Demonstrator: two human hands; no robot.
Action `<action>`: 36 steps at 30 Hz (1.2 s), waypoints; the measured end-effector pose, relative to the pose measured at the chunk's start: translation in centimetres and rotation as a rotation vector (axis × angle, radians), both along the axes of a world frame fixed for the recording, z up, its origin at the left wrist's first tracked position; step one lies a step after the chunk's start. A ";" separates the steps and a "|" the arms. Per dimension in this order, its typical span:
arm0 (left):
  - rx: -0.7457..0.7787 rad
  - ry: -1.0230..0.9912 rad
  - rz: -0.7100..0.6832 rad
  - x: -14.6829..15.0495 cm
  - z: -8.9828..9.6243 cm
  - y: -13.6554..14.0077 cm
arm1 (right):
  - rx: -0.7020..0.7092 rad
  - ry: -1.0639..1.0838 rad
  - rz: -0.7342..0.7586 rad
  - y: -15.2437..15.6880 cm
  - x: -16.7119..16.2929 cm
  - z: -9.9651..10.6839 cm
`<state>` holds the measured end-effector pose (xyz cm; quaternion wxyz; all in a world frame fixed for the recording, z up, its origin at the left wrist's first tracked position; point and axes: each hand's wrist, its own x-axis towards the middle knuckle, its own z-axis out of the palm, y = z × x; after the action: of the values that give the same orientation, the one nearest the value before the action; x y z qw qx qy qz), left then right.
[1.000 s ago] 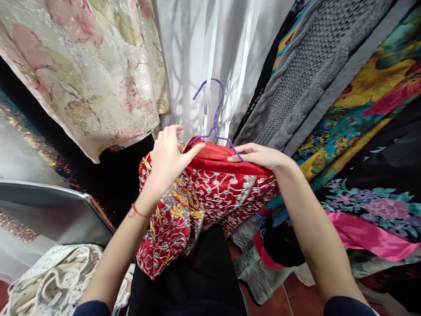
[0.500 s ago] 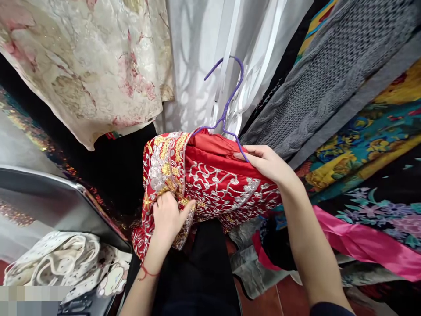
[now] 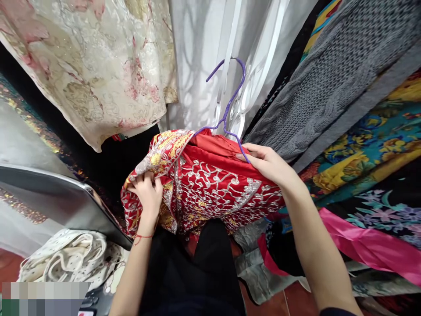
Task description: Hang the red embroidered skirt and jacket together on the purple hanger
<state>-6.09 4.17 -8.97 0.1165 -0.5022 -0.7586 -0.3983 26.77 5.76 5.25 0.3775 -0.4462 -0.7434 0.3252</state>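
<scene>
A red garment (image 3: 210, 188) with silver and gold embroidery hangs on a purple hanger (image 3: 226, 107) in the middle of the view. The hanger's hook points up and its shoulders enter the garment's red-lined opening. On the left, my left hand (image 3: 149, 193) is closed on a gold-patterned flap of the garment, its fingertips partly hidden in the cloth. My right hand (image 3: 266, 162) grips the garment's upper right edge along with the hanger's right arm, thumb on the inner side and the other fingers out of sight behind.
A cream floral cloth (image 3: 125, 66) hangs at upper left, white curtains (image 3: 194, 52) behind. A grey knit (image 3: 342, 74) and patterned garments hang at right with a pink band (image 3: 368, 241). At lower left lie a silver-edged panel (image 3: 66, 197) and a dotted cloth bag (image 3: 69, 259).
My left hand has moved left and slightly up, drawing the embroidered flap outward and exposing more of the silver-patterned front. My right hand keeps its hold at the hanger.
</scene>
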 end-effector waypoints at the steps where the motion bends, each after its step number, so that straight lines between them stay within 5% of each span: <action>1: 0.043 -0.013 -0.020 -0.8 1.0 0.2 | -0.002 0.014 0.012 0.0 0.0 0.2; 7: 0.312 0.019 -0.347 -3.4 9.9 2.7 | -0.273 -0.107 0.189 0.0 1.4 2.0; 9: 0.278 0.055 -0.444 -3.6 12.6 3.5 | -0.330 -0.157 0.224 0.0 2.5 2.3; 12: 0.088 0.116 -0.557 -4.3 15.0 4.3 | -0.230 -0.215 0.158 -0.4 4.2 1.8; 15: -0.164 0.153 -0.537 -5.7 15.3 4.5 | -0.088 -0.197 0.027 -1.2 5.2 0.4; 18: -0.277 0.166 -0.356 -6.6 14.4 4.6 | 0.046 -0.068 -0.129 -2.5 4.9 -0.9; 24: -0.041 0.118 -0.152 -4.2 14.3 6.0 | 0.186 0.225 -0.363 -4.7 3.0 -0.9; 29: 0.196 0.128 -0.198 -3.4 15.7 7.4 | 0.567 0.512 -0.689 -5.2 2.8 0.0; 36: 0.061 0.270 -0.239 -5.5 12.5 7.4 | 0.447 0.135 -0.624 -7.5 4.7 -2.4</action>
<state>-11.58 11.56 3.56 0.1841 -0.6341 -0.6585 -0.3610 31.48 -1.77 2.83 0.5943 -0.5351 -0.5981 0.0533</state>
